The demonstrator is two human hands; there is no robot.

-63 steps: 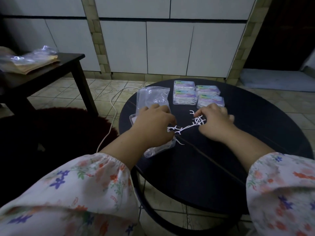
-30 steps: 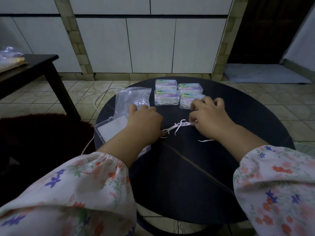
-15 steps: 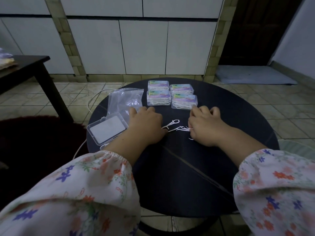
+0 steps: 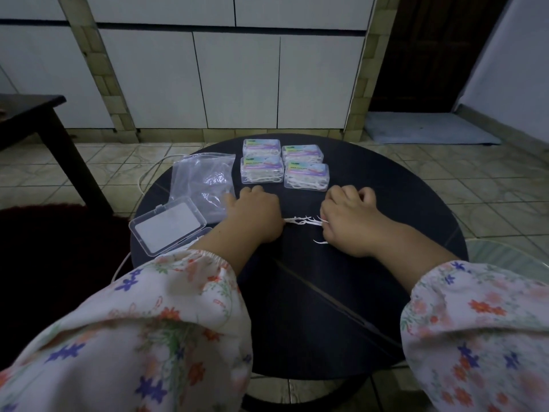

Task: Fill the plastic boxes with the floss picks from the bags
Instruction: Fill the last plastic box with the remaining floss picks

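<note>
1. Progress check: four plastic boxes (image 4: pixel 285 165) sit in a two-by-two block at the far side of the round black table (image 4: pixel 386 188), lids down, labels on, white picks showing through the walls. I'd call those done.

2. One more clear box (image 4: pixel 167 224) sits at the left edge of the table, just beside the left forearm. It looks empty, so I'd guess it's next to be filled.

3. The plastic bag (image 4: pixel 203 179) lies flat behind that box, mostly see-through. Can't really tell if any picks are left in it; the light's dim and the plastic glares.

4. The loose floss picks (image 4: pixel 303 220) are in a small bunch on the table, right between the two hands, plus one stray pick (image 4: pixel 320 242) lying just nearer the person.

5. Left hand (image 4: pixel 255 215): knuckles up, fingers curled under, and the bunch's left end disappears beneath them, so it looks like it's pinching the picks.

6. Right hand (image 4: pixel 350 221): same deal, fingers curled down with the right end of the bunch at its fingertips, gathering them up.
</note>
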